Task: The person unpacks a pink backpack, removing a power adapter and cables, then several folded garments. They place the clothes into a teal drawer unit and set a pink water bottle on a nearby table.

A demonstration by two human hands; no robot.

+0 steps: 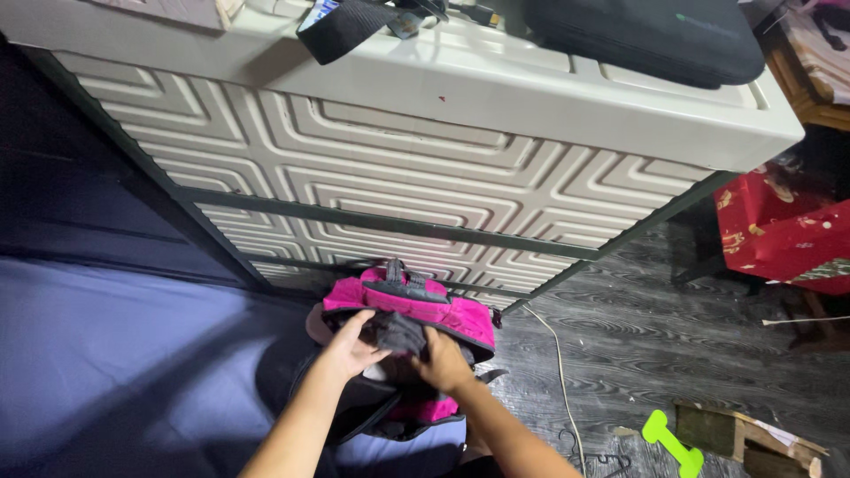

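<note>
A pink and black backpack [443,310] stands on the floor against a white cabinet, its top unzipped. A dark grey cloth item [400,332] sits in the opening. My left hand [352,345] grips the left side of that cloth and the bag's rim. My right hand [443,361] holds the cloth's right side, fingers curled over it. Both forearms reach in from the bottom of the view. The bag's inside is hidden.
A white cabinet [425,177] with a raised geometric pattern stands just behind the bag. A purple-blue sheet [115,354] lies at left. A white cable [560,372], a green bone-shaped toy [673,443], wooden scraps [753,438] and a red box [779,235] are at right on dark wood flooring.
</note>
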